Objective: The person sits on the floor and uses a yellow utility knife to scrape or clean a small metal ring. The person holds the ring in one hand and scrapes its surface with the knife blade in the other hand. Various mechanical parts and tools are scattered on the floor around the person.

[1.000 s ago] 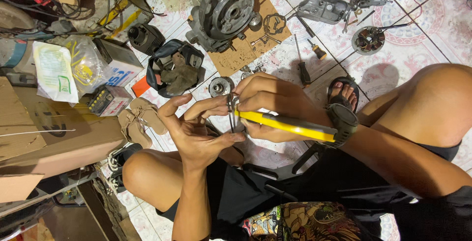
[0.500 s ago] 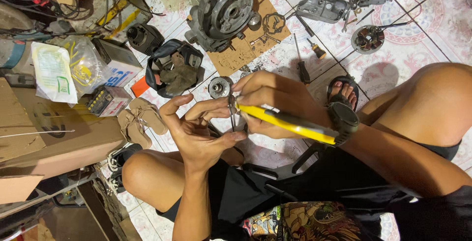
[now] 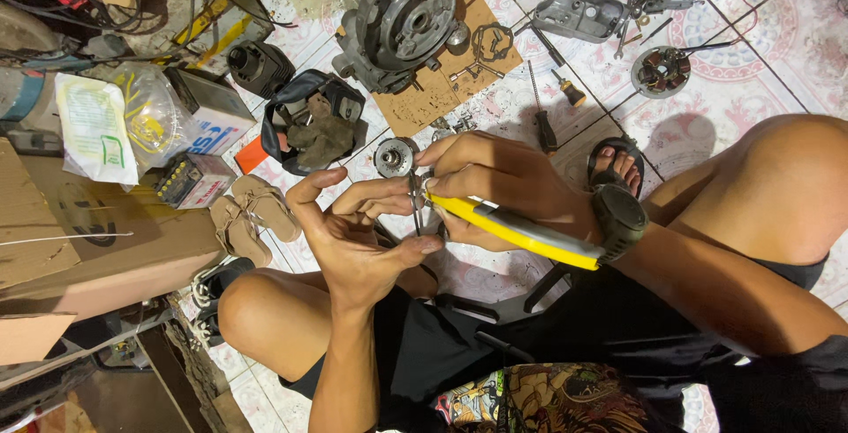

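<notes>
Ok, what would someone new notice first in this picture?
Probably the yellow-handled pliers gripped in the right hand at centre, meeting a small metal part pinched by the left hand. Next, the grey engine casing on cardboard at the top, with tools scattered over the tiled floor.

Yellow-handled pliers gripping small metal part

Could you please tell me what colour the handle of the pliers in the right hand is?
The pliers have a bright yellow handle, seen in the head view.
</notes>
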